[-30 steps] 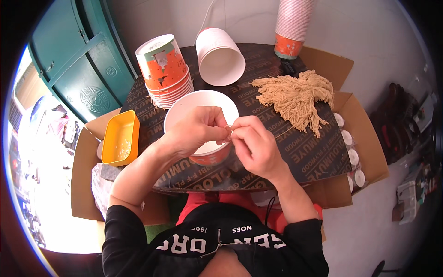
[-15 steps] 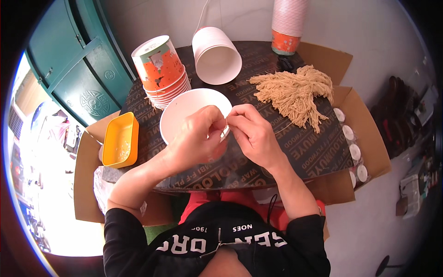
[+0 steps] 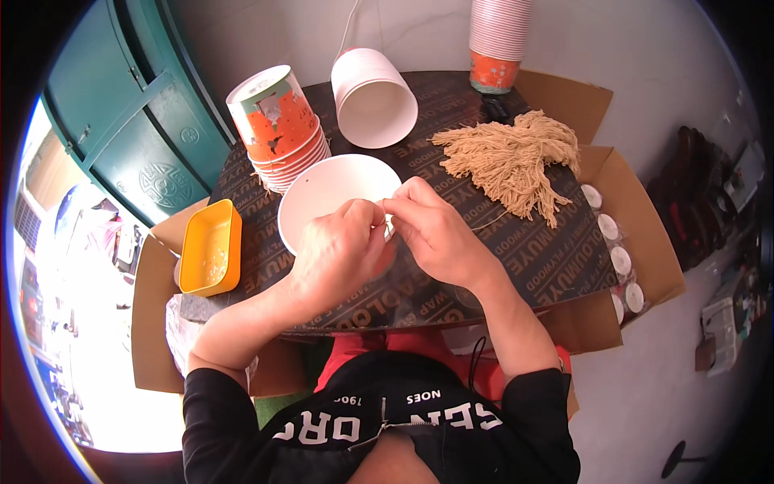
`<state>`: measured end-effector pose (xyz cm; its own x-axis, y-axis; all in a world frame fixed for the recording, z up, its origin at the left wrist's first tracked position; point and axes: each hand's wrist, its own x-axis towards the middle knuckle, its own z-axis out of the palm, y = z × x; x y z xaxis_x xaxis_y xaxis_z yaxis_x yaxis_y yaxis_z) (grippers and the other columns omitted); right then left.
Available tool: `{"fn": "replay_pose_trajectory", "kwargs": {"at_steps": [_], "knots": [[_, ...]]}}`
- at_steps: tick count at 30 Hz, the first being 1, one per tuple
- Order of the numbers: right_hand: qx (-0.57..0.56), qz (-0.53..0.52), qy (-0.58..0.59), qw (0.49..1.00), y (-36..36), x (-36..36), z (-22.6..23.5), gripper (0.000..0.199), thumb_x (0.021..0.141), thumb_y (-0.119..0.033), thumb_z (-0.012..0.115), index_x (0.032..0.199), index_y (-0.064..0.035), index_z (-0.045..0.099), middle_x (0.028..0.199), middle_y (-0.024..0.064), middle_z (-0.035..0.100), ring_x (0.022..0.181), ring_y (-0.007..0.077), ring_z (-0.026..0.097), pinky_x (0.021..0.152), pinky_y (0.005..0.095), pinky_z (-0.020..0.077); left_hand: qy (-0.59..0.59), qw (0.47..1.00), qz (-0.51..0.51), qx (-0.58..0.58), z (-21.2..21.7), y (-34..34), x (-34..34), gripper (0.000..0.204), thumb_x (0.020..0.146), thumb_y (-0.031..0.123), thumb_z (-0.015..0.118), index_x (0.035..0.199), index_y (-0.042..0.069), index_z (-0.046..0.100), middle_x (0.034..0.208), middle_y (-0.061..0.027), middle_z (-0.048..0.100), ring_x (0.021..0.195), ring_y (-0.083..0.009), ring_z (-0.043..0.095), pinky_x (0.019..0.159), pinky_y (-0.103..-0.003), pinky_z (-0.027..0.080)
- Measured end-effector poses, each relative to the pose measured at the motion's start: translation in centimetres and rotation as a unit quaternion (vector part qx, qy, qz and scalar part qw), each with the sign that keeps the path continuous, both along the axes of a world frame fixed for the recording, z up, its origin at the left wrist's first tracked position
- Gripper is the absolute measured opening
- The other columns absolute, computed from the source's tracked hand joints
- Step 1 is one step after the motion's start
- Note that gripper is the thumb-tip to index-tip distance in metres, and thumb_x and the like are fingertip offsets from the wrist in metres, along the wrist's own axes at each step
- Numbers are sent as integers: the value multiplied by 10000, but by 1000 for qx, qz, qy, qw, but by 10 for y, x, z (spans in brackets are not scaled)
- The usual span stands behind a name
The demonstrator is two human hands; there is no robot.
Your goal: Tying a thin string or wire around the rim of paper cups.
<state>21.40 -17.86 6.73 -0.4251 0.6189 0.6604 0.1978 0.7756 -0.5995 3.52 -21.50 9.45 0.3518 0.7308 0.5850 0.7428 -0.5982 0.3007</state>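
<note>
A white paper bucket stands at the middle of the table, its mouth toward me and a small dark hole near its far rim. My left hand is closed in a pinch over the bucket's near right side. Against it, the fingertips of my right hand are pinched too, and the two hands meet at the rim. A thin tan string shows beside my right hand, running toward a bundle of tan strings. What lies between the fingertips is mostly hidden, but appears to be string.
A stack of orange printed buckets stands upside down at back left. A white bucket lies tipped behind. More stacked buckets stand at far right. A yellow tray sits left; a carton with white rolls flanks the right.
Both hands have shifted slightly left and down relative to the bucket, still pinched together. My left hand has turned so that more of its back shows.
</note>
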Motion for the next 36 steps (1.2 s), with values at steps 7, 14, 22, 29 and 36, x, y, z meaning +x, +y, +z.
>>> {"fn": "replay_pose_trajectory", "kwargs": {"at_steps": [7, 14, 22, 29, 36], "knots": [[-55, 29, 4, 998, -2, 2, 7, 128, 877, 29, 592, 1002, 29, 622, 996, 159, 563, 885, 341, 611, 767, 395, 507, -10, 1000, -19, -7, 3, -1, -2, 102, 831, 29, 675, 900, -3, 607, 770, -156, 667, 675, -314, 678, 606, -375, 538], [3, -40, 3, 999, -15, 0, -2, 109, 884, 24, 589, 968, 10, 521, 1035, 151, 528, 866, 368, 604, 724, 428, 504, -135, 969, -61, -198, 11, 9, -9, 76, 850, 29, 662, 873, -25, 614, 734, -70, 646, 651, -120, 610, 607, -255, 494], [61, -64, -3, 996, -31, -3, -8, 137, 870, 68, 560, 970, 33, 474, 1046, 184, 513, 831, 367, 615, 658, 428, 514, -231, 906, -53, -350, 13, 20, -17, 76, 847, 11, 598, 782, -22, 578, 686, -50, 608, 613, -105, 577, 555, -238, 462], [14, -61, 29, 998, -31, 4, -20, 95, 895, 67, 560, 968, 28, 513, 1059, 173, 541, 834, 338, 620, 704, 391, 521, -171, 936, 14, -306, 11, 25, -15, 77, 849, 21, 595, 790, -28, 588, 659, -52, 608, 572, -100, 576, 509, -243, 457], [-21, -89, 85, 992, -33, 1, -20, 92, 940, -17, 570, 1005, 46, 589, 1060, 164, 604, 820, 299, 647, 696, 346, 516, -178, 938, -9, -297, 12, 26, -16, 82, 858, 33, 605, 804, -30, 606, 668, -49, 615, 569, -90, 578, 511, -238, 461]]}}
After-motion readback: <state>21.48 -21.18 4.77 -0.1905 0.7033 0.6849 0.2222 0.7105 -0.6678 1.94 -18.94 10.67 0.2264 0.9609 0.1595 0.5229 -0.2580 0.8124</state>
